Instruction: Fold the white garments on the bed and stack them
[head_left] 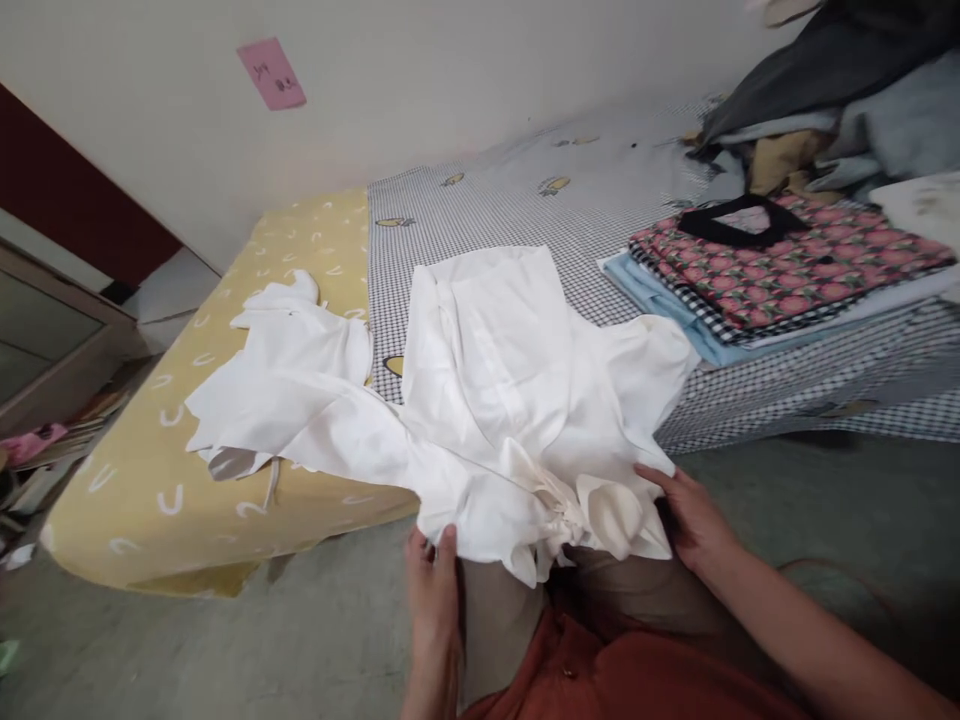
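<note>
Counted one left hand (435, 580), one right hand (696, 518), one pink note (271, 74), one folded stack (757, 285), one clothes heap (829, 115), one bed (480, 210). White garments (491, 370): one or two, couldn't tell.

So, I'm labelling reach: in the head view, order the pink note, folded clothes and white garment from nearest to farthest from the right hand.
1. White garment: touching the right hand.
2. Folded clothes: beyond it, right side.
3. Pink note: upper left.
</note>
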